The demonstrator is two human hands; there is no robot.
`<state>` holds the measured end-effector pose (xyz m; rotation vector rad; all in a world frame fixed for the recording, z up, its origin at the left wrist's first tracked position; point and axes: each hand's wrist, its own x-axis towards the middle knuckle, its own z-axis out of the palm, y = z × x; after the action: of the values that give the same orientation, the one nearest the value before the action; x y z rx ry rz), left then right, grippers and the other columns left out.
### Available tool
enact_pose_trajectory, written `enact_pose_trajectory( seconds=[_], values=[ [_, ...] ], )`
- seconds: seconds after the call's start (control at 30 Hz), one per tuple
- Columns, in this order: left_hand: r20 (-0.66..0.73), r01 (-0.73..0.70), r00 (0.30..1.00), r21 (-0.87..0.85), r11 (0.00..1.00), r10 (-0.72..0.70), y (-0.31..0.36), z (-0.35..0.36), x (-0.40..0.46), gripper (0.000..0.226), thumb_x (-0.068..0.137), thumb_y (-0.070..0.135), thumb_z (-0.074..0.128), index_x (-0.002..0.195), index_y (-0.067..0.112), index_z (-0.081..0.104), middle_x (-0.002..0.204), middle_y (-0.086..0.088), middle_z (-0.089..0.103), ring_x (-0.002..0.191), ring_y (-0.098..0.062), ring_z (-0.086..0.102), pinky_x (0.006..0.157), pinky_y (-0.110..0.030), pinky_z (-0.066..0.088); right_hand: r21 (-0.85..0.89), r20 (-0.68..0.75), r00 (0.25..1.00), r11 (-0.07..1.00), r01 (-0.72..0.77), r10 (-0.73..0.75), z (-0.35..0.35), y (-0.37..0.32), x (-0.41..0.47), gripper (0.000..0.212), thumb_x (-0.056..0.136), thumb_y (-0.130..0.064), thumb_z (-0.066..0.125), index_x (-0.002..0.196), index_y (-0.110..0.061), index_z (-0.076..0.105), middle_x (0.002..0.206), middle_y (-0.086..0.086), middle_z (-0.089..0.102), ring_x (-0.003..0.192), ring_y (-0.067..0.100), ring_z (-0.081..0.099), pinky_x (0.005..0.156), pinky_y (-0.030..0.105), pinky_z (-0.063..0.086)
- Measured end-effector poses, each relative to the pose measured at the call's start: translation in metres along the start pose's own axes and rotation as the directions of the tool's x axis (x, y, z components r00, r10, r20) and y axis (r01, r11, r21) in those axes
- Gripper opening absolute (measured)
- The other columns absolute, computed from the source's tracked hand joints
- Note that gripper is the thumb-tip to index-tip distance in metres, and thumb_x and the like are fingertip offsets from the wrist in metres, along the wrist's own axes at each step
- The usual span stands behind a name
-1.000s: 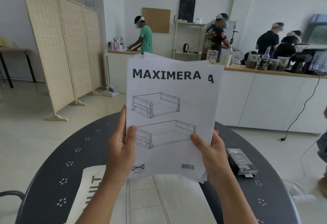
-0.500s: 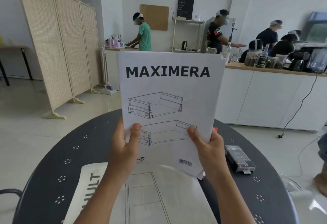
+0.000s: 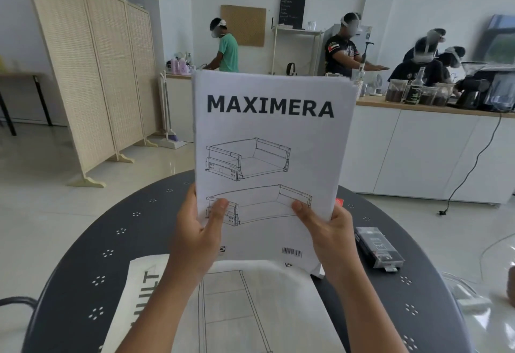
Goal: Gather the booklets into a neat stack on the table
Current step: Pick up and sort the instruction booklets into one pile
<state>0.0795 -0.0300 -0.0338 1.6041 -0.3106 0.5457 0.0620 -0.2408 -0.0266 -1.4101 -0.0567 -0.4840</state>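
I hold a bundle of white MAXIMERA booklets (image 3: 271,157) upright above the round dark table (image 3: 92,241). My left hand (image 3: 196,237) grips the bundle's lower left edge, thumb on the cover. My right hand (image 3: 330,237) grips the lower right edge. The sheets behind the front cover line up closely with it; a corner sticks out at the bottom right. Another large white booklet (image 3: 250,305) with a drawn frame and big letters lies flat on the table under my forearms.
A small dark packet (image 3: 377,248) lies on the table to the right of my right hand. Beyond the table stand a folding wicker screen (image 3: 92,79), a white counter (image 3: 418,140) with jars and a coffee machine, and several people at work.
The held booklets went from fanned and offset to squared up behind the front cover. The bundle rose and came closer to the camera. Both hands kept their grip.
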Motion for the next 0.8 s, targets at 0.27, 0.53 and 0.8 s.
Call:
enact_pose_trajectory(
  seconds=[0.27, 0.53, 0.8],
  values=[
    [-0.005, 0.071, 0.997, 0.08, 0.994, -0.071, -0.009, -0.002, 0.003, 0.045, 0.088, 0.049, 0.058, 0.128, 0.032, 0.05, 0.116, 0.02, 0.065, 0.103, 0.009, 0.063, 0.087, -0.023, 0.05, -0.106, 0.074, 0.996, 0.994, -0.033, 0.041, -0.001, 0.011, 0.002, 0.008, 0.092, -0.018, 0.071, 0.097, -0.018, 0.077, 0.092, 0.0, 0.083, 0.086, 0.02, 0.079, 0.074, 0.036, 0.064],
    [0.052, 0.042, 0.997, 0.223, 0.974, -0.055, -0.007, -0.006, 0.005, 0.018, 0.095, 0.026, 0.061, 0.111, 0.031, 0.056, 0.103, 0.019, 0.069, 0.093, 0.007, 0.066, 0.075, -0.018, 0.052, -0.125, 0.021, 0.998, 0.99, -0.059, 0.062, -0.003, 0.016, 0.003, 0.009, 0.095, -0.017, 0.07, 0.095, -0.023, 0.076, 0.088, -0.006, 0.082, 0.081, 0.017, 0.079, 0.07, 0.033, 0.064],
    [0.068, 0.13, 0.98, 0.486, 0.864, -0.186, -0.005, -0.015, -0.001, 0.026, 0.094, 0.025, 0.061, 0.119, 0.02, 0.059, 0.102, 0.009, 0.067, 0.09, -0.008, 0.063, 0.073, -0.026, 0.05, -0.115, 0.009, 0.998, 0.991, -0.064, 0.065, -0.008, 0.013, -0.006, 0.009, 0.095, -0.014, 0.07, 0.097, -0.022, 0.075, 0.085, -0.01, 0.082, 0.077, 0.012, 0.079, 0.062, 0.024, 0.061]
  ],
)
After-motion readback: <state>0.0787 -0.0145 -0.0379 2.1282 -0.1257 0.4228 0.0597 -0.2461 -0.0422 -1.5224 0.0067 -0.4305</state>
